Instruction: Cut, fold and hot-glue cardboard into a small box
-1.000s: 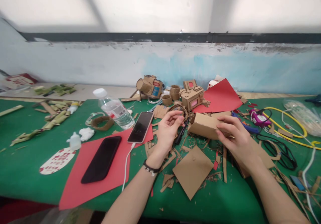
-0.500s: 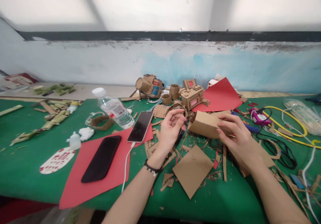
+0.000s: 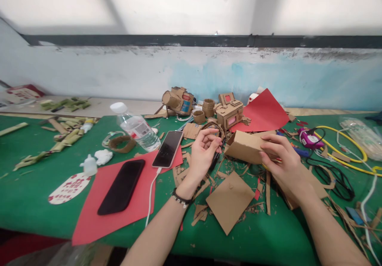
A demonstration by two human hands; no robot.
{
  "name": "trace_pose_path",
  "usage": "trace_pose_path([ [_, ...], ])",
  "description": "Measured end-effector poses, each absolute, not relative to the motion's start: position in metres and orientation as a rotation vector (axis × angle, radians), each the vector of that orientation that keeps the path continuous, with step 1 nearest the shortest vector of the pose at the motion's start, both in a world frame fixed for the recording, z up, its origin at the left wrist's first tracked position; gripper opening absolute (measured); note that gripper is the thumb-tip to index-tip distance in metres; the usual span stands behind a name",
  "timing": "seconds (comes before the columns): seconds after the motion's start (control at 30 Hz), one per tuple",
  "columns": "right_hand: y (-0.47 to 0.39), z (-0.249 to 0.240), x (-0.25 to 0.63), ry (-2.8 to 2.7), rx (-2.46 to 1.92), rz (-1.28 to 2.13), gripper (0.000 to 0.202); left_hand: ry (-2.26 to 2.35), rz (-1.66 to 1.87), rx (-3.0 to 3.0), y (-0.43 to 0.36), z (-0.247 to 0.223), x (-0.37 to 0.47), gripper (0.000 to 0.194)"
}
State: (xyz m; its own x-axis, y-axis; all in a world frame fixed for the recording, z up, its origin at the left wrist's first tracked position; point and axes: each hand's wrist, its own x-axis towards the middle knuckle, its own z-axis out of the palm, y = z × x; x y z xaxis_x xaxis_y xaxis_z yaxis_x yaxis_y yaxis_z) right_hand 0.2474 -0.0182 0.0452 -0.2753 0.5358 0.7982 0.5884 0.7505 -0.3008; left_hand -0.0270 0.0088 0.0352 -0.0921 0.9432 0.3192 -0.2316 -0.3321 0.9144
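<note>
My right hand (image 3: 283,158) grips an open-ended cardboard box (image 3: 246,146), fingers on its top and right end. The box is held tilted over the scraps. To its left, my left hand (image 3: 205,148) has its fingers curled in a pinch, apart from the box; whatever they hold is hidden or too small to name. A dark slim object (image 3: 215,159) shows just beneath those fingertips. Nearer to me, a square cardboard piece (image 3: 230,202) lies flat between my forearms. Under my right wrist rests a larger cardboard piece (image 3: 313,182).
Behind stand a cardboard camera model (image 3: 229,115) and another camera model (image 3: 178,101). On the left are a water bottle (image 3: 137,129), a phone on a white cable (image 3: 167,150), a black phone (image 3: 121,187) and a small glue bottle (image 3: 89,165). Yellow cable (image 3: 359,148) loops at right.
The view has shifted very slightly. Both hands and the cardboard box hold nearly the same position, with only a slight shift of the right fingers.
</note>
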Motion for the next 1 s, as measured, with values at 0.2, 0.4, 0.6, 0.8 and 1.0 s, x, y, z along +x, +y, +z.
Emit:
trace_pose_path([
  [0.2,-0.0168,0.0446,0.2478,-1.919,-0.882,-0.026,0.03,0.915,1.581,1.309,0.0046,0.039,-0.0246,0.049],
  [0.4,-0.0149,0.046,0.2474,-1.925,-0.866,-0.026,0.03,0.892,1.544,1.354,0.0055,0.0359,-0.0252,0.042],
  [0.6,-0.0147,0.0435,0.2471,-1.918,-0.873,-0.021,0.032,0.874,1.511,1.314,0.0057,0.0352,-0.025,0.04],
  [0.8,-0.0115,0.0435,0.2478,-1.869,-0.855,-0.004,0.031,0.879,1.519,1.34,0.0053,0.0372,-0.0239,0.044],
  [1.0,-0.0088,0.0436,0.2468,-1.813,-0.871,-0.01,0.027,0.914,1.521,1.384,0.0071,0.0338,-0.0243,0.036],
])
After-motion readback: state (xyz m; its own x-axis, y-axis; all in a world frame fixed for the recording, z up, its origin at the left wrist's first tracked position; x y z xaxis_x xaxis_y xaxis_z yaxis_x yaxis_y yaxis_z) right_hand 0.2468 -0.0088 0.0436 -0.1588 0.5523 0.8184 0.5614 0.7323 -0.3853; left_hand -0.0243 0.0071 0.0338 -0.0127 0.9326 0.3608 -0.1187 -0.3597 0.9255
